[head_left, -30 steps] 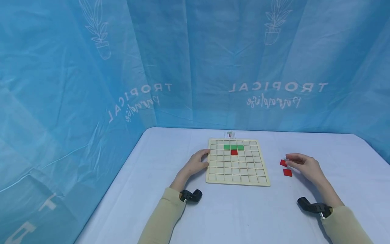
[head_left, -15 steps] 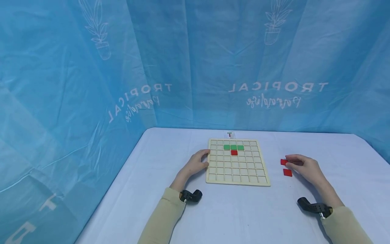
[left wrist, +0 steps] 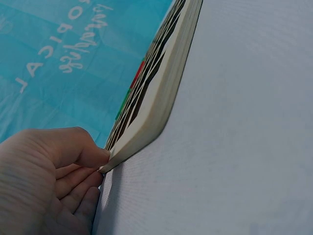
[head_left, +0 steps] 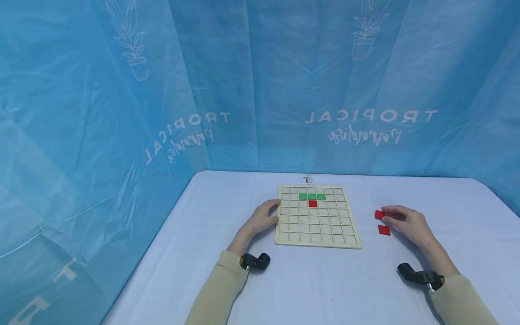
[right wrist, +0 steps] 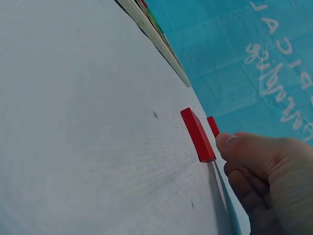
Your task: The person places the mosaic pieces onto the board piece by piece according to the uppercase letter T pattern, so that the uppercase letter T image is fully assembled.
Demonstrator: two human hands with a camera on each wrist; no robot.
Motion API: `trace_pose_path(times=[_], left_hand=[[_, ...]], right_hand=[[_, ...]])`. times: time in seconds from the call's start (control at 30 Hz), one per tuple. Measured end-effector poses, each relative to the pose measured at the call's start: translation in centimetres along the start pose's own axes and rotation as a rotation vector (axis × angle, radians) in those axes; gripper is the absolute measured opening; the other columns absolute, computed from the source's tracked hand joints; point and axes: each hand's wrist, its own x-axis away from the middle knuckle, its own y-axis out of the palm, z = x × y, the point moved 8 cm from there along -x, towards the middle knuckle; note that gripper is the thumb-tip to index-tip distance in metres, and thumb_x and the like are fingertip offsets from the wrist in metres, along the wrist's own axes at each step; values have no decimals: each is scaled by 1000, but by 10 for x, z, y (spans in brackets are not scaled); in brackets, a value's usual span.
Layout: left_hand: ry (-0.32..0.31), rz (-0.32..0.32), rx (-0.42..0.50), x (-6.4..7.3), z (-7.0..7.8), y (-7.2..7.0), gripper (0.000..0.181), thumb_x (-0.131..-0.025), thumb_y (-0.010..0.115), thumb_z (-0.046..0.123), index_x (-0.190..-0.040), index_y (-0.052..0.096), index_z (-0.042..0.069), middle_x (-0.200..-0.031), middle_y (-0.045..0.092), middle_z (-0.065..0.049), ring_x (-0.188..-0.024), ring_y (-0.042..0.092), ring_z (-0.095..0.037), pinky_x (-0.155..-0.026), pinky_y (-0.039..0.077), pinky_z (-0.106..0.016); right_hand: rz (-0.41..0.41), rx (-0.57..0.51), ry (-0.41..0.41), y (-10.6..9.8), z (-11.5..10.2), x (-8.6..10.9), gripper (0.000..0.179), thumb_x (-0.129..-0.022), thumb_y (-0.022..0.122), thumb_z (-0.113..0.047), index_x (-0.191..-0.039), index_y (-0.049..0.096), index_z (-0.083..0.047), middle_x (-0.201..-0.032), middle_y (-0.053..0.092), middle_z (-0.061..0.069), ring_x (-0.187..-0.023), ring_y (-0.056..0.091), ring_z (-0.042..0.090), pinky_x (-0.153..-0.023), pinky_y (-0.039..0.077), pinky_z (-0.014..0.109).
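In the head view my left hand rests at the left edge of a pale gridded board; thumb and forefinger touch that edge, spaced apart along it. Up close in the left wrist view, the thumb lies against the board's rim. Three green tiles form a row on the board, with one red tile under the middle one. To the right, my right hand pinches a red square tile between thumb and fingers. Another red tile lies just nearer on the table.
A small printed card with a coloured T on a grid lies behind the board. White cloth covers the table. A blue curtain with mirrored lettering hangs behind and along the left.
My right fingers have closed on the farther red tile and shifted it slightly back and right. The left hand and the board stay in place.
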Motion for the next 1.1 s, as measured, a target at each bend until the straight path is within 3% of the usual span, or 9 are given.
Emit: trace_pose_path(times=[0.23, 0.53, 0.6, 0.7, 0.77, 0.83, 0.9, 1.0, 1.1], left_hand=[[-14, -1, -4, 1, -2, 0, 59, -84, 58, 5, -141, 42, 5, -144, 41, -10, -134, 35, -23, -110, 30, -36], [3, -3, -5, 0, 0, -1, 59, -84, 57, 5, -141, 42, 4, -144, 41, -10, -133, 36, -23, -109, 30, -35], [1, -4, -9, 0, 0, 0, 59, -84, 57, 5, -141, 42, 4, -144, 41, -10, -134, 36, -23, -109, 30, -35], [-2, -3, -6, -2, -1, 1, 59, -84, 57, 5, -141, 41, 4, -144, 41, -9, -134, 35, -22, -110, 30, -34], [-4, -3, -3, -2, -2, 2, 59, -84, 57, 5, -142, 41, 5, -144, 41, -9, -134, 35, -21, -110, 29, -34], [-9, -1, 0, -2, -3, 1, 60, -84, 57, 5, -142, 41, 5, -144, 41, -8, -134, 34, -21, -110, 29, -33], [-14, -3, 1, -2, -3, 1, 60, -85, 57, 5, -142, 41, 6, -145, 40, -8, -135, 34, -20, -110, 28, -33], [-13, -1, 6, -1, -2, 1, 59, -84, 57, 5, -141, 41, 5, -145, 40, -9, -135, 34, -22, -110, 29, -35], [-4, -2, 6, -1, -1, 1, 59, -84, 57, 4, -141, 41, 4, -145, 40, -10, -134, 34, -23, -110, 29, -35]], right_hand=[[-14, -37, 47, -3, -10, -3, 47, -91, 62, -32, -128, 55, -2, -124, 55, 23, -117, 47, 41, -91, 43, 60], [8, -69, 7, -12, -48, -10, 49, -90, 64, -35, -127, 56, -5, -122, 57, 19, -113, 51, 37, -83, 51, 54], [-1, -86, 13, -8, -52, -15, 50, -89, 64, -35, -128, 56, -5, -123, 57, 19, -113, 51, 36, -84, 50, 54], [24, -75, -12, 3, -42, -31, 53, -87, 62, -48, -127, 59, -13, -122, 60, 11, -111, 53, 29, -78, 54, 45], [28, -90, -42, 11, -41, -42, 55, -85, 60, -54, -126, 59, -17, -121, 61, 7, -111, 55, 27, -81, 53, 47], [54, -90, -69, 25, -25, -59, 55, -81, 60, -60, -122, 61, -24, -118, 62, -2, -108, 57, 21, -81, 54, 45], [53, -129, -81, 37, -20, -71, 51, -81, 62, -59, -121, 61, -28, -118, 62, -5, -109, 57, 19, -86, 50, 52], [52, -130, -117, 53, -23, -83, 47, -81, 64, -55, -121, 62, -29, -116, 62, -6, -107, 57, 18, -83, 52, 48], [26, -165, -144, 55, -65, -74, 45, -84, 65, -49, -121, 64, -23, -116, 64, 0, -105, 58, 21, -82, 52, 47]])
